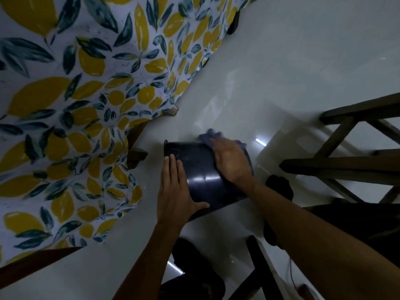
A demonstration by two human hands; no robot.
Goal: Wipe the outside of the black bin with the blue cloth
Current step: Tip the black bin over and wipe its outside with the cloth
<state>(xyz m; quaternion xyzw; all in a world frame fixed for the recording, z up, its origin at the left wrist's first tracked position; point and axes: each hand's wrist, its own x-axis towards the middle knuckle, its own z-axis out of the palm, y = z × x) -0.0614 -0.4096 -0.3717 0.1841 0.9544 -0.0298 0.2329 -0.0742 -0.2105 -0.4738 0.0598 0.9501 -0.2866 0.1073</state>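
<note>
The black bin [199, 169] lies on its side on the pale glossy floor, in the lower middle of the view, its shiny curved wall facing up. My left hand [175, 191] rests flat on the bin's left side, fingers pointing away from me and thumb spread across the near end. My right hand [232, 162] presses the blue cloth [208, 136] onto the bin's right upper side. The cloth bunches out beyond my fingers and is blurred. Most of the cloth is hidden under my palm.
A table draped in a lemon-and-leaf print cloth [82, 109] fills the left side, its dark wooden leg [136, 155] close to the bin's left. Dark wooden chair frames [346, 152] stand at the right. My dark-clad legs [194, 271] are at the bottom.
</note>
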